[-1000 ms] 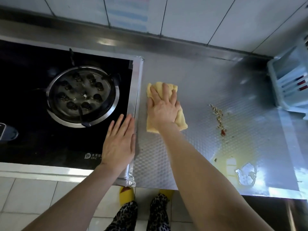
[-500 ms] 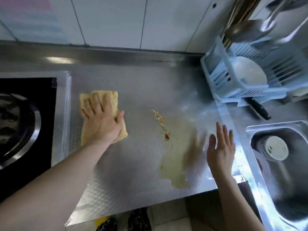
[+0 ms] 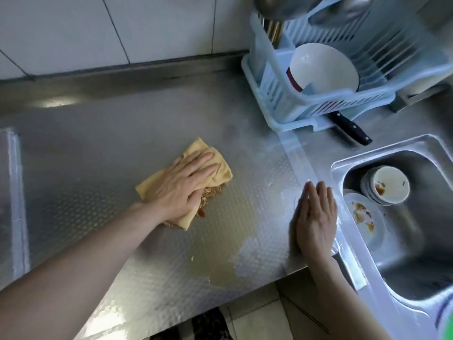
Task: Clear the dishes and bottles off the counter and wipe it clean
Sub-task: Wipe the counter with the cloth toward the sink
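Head view looked down on the steel counter (image 3: 103,133), and my left hand (image 3: 185,186) lay flat on the yellow cloth (image 3: 215,168), fingers straight and spread, pressing it against the counter rather than curling round it. The cloth sat near the middle of the counter, bunched under my palm, with its far corner sticking out past my fingertips. Along the cloth's right edge a line of food scraps (image 3: 210,195) lay touching it, with a small red smear (image 3: 201,212) at the near end. A yellowish puddle (image 3: 220,263) spread over the counter to the right of the cloth and nearer the front edge.

My right hand (image 3: 315,219) was open too, fingers straight and held together, resting at the counter's right edge, just beside the sink (image 3: 416,241). It held nothing.

In the sink, well apart from the cloth, stood a stack of bowls (image 3: 387,185), the top one stained, and just left of and nearer than the stack a dirty plate (image 3: 365,217) leaned against the sink wall. At the far right a pale blue dish rack (image 3: 277,94) stood on the counter with a white bowl (image 3: 323,67) tilted inside it. A black knife handle (image 3: 350,128) poked out from under the rack's near edge. White wall tiles (image 3: 159,25) ran along the far side.
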